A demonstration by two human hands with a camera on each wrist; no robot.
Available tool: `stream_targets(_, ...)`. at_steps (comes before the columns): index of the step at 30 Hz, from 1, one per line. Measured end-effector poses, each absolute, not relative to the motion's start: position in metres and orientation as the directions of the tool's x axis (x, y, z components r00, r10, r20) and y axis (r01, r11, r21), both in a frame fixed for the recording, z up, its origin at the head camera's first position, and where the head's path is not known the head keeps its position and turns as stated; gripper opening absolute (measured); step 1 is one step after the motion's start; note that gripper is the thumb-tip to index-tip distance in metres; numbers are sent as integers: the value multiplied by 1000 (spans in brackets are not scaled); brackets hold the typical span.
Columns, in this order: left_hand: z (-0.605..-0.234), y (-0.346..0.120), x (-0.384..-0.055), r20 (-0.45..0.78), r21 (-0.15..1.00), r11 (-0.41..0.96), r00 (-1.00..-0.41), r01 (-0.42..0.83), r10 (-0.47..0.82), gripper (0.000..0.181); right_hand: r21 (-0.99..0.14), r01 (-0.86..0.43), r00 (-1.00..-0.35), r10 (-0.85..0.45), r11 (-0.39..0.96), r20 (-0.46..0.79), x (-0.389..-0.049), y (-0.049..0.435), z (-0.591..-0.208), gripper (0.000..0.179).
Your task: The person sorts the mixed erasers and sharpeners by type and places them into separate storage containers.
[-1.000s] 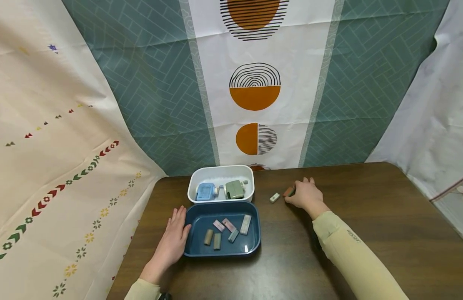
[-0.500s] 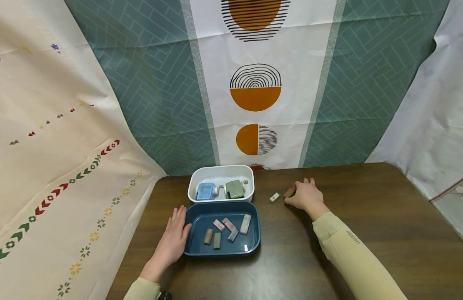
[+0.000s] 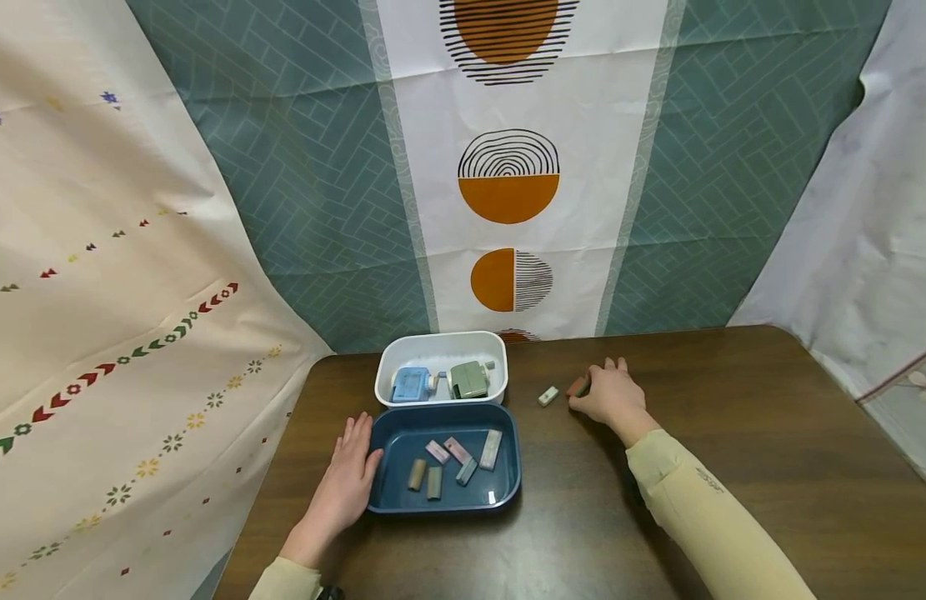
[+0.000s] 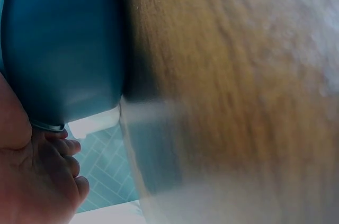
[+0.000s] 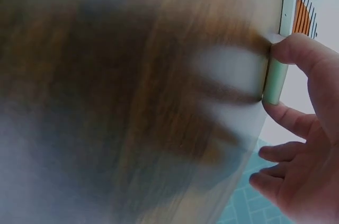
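My right hand [image 3: 609, 395] pinches a small oblong block [image 3: 578, 386] by its ends at the table surface. Its top looks reddish brown in the head view; the right wrist view shows a pale green side [image 5: 275, 82] between thumb and forefinger, the other fingers loosely bent. A small whitish block [image 3: 548, 396] lies just left of it. On the left, my left hand [image 3: 347, 471] rests with fingers extended along the wall of a dark blue tray [image 3: 455, 507], thumb at the rim. Inside this tray lie several small blocks, among them a white one [image 3: 491, 450] and a pink one [image 3: 457, 450].
Behind the blue tray stands a white tub [image 3: 442, 340] holding a light blue plastic device [image 3: 411, 384] and a green one [image 3: 469, 379]. Patterned cloths [image 3: 342, 208] hang along the back and sides of the brown wooden table [image 3: 733, 433].
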State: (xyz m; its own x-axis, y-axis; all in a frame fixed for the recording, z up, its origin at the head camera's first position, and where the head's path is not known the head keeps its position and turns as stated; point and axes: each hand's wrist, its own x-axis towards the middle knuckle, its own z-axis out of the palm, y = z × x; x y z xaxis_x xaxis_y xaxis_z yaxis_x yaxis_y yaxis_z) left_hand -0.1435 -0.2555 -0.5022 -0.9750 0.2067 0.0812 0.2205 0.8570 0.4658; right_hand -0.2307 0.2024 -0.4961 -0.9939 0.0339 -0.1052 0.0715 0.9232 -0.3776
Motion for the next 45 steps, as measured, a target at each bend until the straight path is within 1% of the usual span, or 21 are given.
stream_targets(3,-501,-256,-143,74,471,856,-976,214,203,63,-366,55,-996,24,929,-89,-228,202,-497,46)
stream_targets(9,-500,-258,-142,64,470,857,-976,212,207,63,-361,33,-998,9,932,-70,-222,201,-498,39)
stream_targets(16,-499,-259,-141,79,471,852,-973,230,218,63,-436,27,-998,1,899,-60,-213,195,-493,52)
stream_targets(20,-498,-259,-140,84,473,850,-972,231,218,62,-465,12,-999,-6,885,-38,-210,191,-486,54)
stream_targets(32,-497,-258,-140,88,474,848,-971,236,221,62,-498,-69,-998,-60,864,36,-196,171,-456,51)
stream_targets(42,-497,-257,-140,93,473,848,-971,238,221,62,-473,-172,-984,-125,864,129,-182,156,-441,44)
stream_targets(45,-498,-257,-140,113,471,844,-966,257,231,61,-465,-200,-978,-146,863,150,-178,151,-437,41)
